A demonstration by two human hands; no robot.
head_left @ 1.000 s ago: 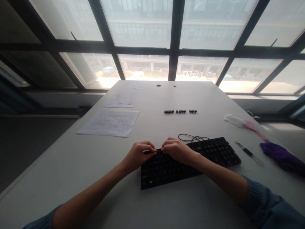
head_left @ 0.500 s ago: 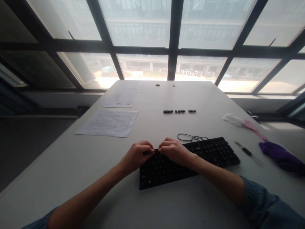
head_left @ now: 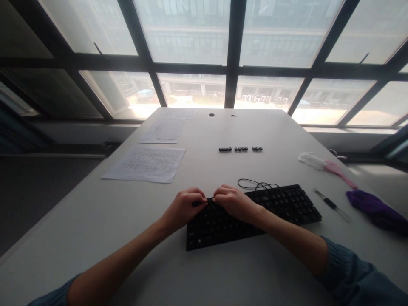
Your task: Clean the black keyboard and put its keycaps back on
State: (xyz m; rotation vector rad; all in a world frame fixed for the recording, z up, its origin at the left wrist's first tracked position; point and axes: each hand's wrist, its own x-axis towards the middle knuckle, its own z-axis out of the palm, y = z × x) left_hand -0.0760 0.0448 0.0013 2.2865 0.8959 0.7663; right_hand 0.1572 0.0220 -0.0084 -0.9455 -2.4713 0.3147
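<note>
A black keyboard (head_left: pixel 229 229) lies at a slant on the white table, its loose cable (head_left: pixel 255 183) looped behind it. My left hand (head_left: pixel 186 208) is at the keyboard's far left corner, thumb and forefinger pinched together on its back edge. Close beside it, my right hand (head_left: pixel 234 202) rests over the top row of keys with its fingers bent and closed. The two sets of fingertips are almost touching. Whatever small part is between them is hidden in the dark. Beyond the hands, several small black keycaps (head_left: pixel 241 149) stand in three short groups.
Printed sheets (head_left: pixel 145 163) lie on the left of the table (head_left: pixel 204 165). To the right are a thin wire tool with a black handle (head_left: pixel 330 202), a purple cloth item (head_left: pixel 376 210), and a pink and white item (head_left: pixel 334 167). Large windows stand behind the table.
Both hands stay at the same spot on the keyboard. The keyboard's near left edge appears slightly higher in view; the keycap groups have not moved.
</note>
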